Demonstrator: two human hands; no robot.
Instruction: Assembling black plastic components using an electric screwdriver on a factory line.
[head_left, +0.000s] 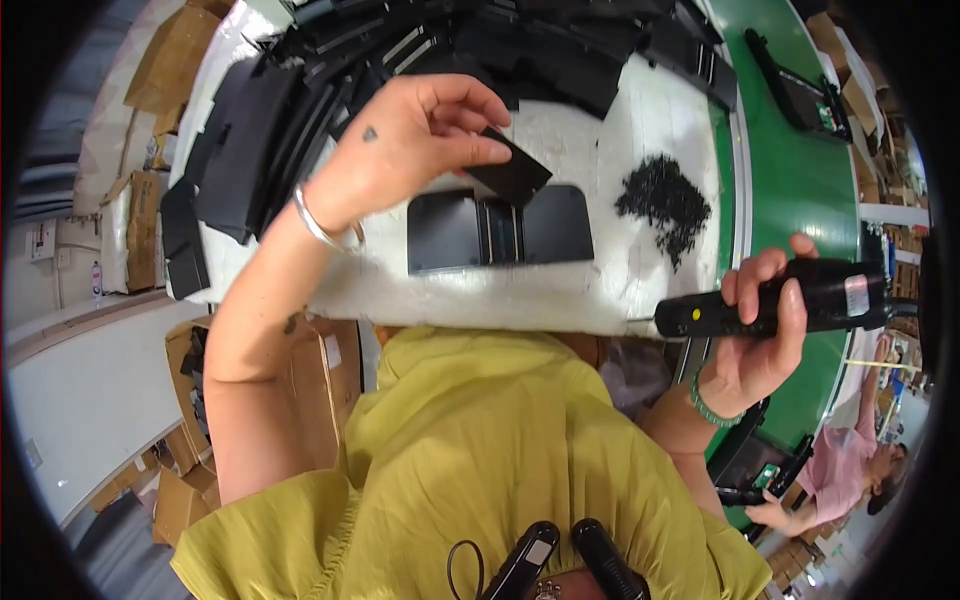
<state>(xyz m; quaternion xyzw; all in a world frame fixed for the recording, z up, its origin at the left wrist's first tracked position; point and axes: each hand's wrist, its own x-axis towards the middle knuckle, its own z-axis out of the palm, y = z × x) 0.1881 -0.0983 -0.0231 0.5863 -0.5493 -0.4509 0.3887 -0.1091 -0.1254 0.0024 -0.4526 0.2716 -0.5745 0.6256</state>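
Observation:
A small flat black plate (pixel 512 172) is pinched between the thumb and fingers of my left hand (pixel 425 140). It hangs tilted just over a wider black panel (pixel 445 232), which lies on the white table and has a slotted channel across its middle. My right hand (pixel 765 320) is wrapped round a black electric screwdriver (pixel 825 300) with a yellow button. The tool lies level past the table's right side, its thin bit (pixel 640 319) pointing left. A heap of small black screws (pixel 668 205) rests on the table to the right of the panel.
Black panels (pixel 250 140) are stacked along the left side, with more black parts (pixel 530 50) at the far side. A green conveyor (pixel 790 190) runs on the right, carrying a black frame with a circuit board (pixel 825 115). Another person (pixel 845 465) in pink works at lower right. Cardboard boxes (pixel 335 370) stand below.

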